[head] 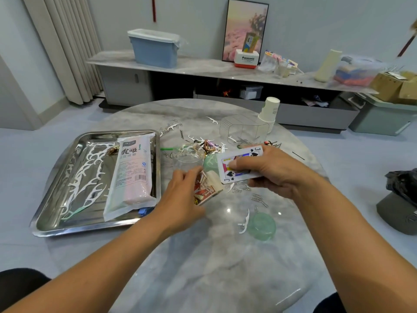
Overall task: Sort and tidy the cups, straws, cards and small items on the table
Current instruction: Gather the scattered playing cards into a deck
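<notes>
My right hand (268, 170) grips a small stack of playing cards (240, 164) with a jack of spades on top, held above the round marble table (203, 256). My left hand (180, 195) pinches a red card box (204, 188) at the table's middle. A steel tray (56, 224) at the left holds a pack of straws (133, 175) and several white floss picks (88, 177). Behind my hands stand a clear plastic cup (188, 158) and a green cup (211, 162). A stack of paper cups (269, 114) and a clear box (243, 129) stand at the far side.
Loose floss picks, paper clips (259, 198) and hair ties are scattered over the table's middle. A green lid (262, 225) lies near my right forearm. A long sideboard (203, 68) with a blue bin stands behind. A black bag (404, 186) sits at the right.
</notes>
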`<state>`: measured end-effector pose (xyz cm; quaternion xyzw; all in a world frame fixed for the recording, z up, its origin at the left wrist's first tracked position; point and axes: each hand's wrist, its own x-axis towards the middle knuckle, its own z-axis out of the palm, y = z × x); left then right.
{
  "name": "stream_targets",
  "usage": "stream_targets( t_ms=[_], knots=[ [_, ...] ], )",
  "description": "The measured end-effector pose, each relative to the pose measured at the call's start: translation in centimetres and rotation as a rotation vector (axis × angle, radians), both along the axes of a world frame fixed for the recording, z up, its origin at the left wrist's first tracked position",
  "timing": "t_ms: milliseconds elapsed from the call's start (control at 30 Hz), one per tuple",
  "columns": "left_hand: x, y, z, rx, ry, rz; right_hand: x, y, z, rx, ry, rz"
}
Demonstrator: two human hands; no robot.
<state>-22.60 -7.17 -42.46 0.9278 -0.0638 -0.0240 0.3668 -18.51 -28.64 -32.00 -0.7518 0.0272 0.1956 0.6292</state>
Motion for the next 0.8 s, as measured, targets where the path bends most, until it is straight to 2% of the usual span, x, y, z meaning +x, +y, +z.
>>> stream_targets(
  t_ms=[267,800],
  knots=[
    [-1.8,0.1,1.4,-0.154,-0.102,-0.115,-0.6,1.6,-1.7,0.128,0.072,-0.173],
    [-2.0,0.4,1.1,-0.116,-0.194,-0.093,-1.0,1.2,-2.0,0.035,0.012,-0.127]
  ],
)
